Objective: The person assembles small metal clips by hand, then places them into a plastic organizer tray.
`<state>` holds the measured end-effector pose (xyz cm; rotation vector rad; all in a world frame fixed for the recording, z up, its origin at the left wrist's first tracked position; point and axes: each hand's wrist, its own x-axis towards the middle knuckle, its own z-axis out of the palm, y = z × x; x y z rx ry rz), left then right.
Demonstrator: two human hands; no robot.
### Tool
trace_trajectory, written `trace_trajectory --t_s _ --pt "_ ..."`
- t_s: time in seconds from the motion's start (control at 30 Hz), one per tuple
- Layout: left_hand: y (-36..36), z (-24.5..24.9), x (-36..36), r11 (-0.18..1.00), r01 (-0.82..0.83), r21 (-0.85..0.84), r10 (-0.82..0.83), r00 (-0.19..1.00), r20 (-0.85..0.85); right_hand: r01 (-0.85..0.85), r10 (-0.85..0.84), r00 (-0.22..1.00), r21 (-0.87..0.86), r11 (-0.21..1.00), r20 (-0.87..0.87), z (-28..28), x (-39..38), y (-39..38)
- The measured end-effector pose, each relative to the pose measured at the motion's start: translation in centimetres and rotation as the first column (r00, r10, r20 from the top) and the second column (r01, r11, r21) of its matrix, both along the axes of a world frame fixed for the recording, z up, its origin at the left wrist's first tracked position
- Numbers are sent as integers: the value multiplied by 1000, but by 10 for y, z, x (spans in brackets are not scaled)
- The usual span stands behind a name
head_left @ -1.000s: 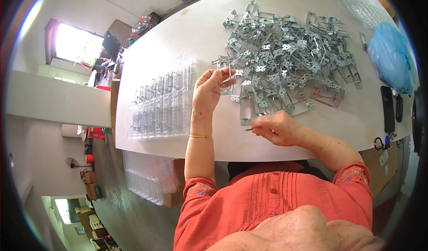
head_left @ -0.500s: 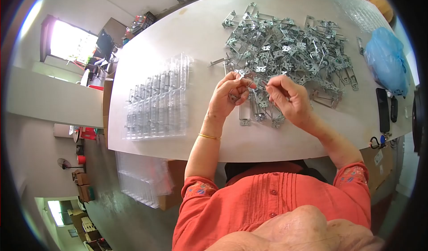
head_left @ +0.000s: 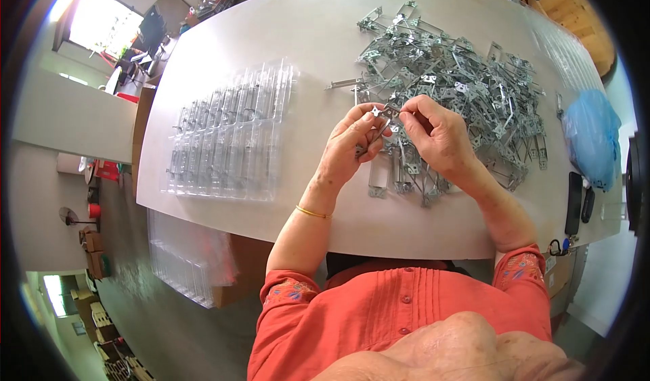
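My left hand [head_left: 350, 139] is closed around a small metal bracket [head_left: 376, 112], its plate with holes showing at the fingertips and a thin rod running down across the fingers. Pinched at the bracket's right end is my right hand [head_left: 439, 132], its thumb and forefinger together. Just beyond both hands spreads a heap of similar metal brackets [head_left: 467, 86], with some lying close under the fingers. Left of my hands lies a clear plastic tray [head_left: 227, 136] with metal pieces in its slots.
A blue plastic bag [head_left: 591, 137], a black phone [head_left: 574, 202] and keys [head_left: 560, 247] lie at the table's right side. Clear plastic wrap [head_left: 565, 49] is at the far right corner. More clear trays [head_left: 186, 262] stand below the table edge on the left.
My right hand has come nearer to my left, and the bracket now lies between the two. The view has shifted slightly, moving the heap and tray in frame.
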<state>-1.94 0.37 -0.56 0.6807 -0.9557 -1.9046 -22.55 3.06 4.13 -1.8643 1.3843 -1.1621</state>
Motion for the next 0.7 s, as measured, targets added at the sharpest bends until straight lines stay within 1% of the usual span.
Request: trace_trajectory --t_s 0.07,0.2,0.3,0.37,0.4,0.47,0.5,0.57,0.6,0.7 --pt "1 2 1 1000 -27 -8 27 998 53 -3 4 999 16 1000 -42 1 1 -3" --pt "2 0 3 988 -70 -140 94 980 174 -24 25 998 19 1000 -64 0 1 -3" --pt "5 3 1 968 -61 -244 125 958 257 -58 56 998 75 995 25 -4 2 0" --pt "10 2 -7 950 -45 -310 135 951 277 -114 95 990 183 977 107 -1 0 0" --pt "10 1 -8 949 -37 -314 128 952 276 -144 110 982 236 961 150 -1 -2 1" --pt "11 -1 -8 946 -26 -324 120 954 276 -201 102 952 343 917 288 -3 -6 0" --pt "12 -2 -8 930 -30 -366 146 945 293 -236 91 930 389 890 355 -4 -7 -1" --pt "11 -5 -8 893 -31 -449 194 927 322 -256 103 929 413 874 356 -4 -9 -2" --pt "11 -7 -8 886 -9 -463 196 913 357 -263 107 928 427 865 356 -4 -11 -2" --pt "11 -11 -6 847 53 -529 223 868 444 -195 149 970 249 949 192 -9 -13 -2"
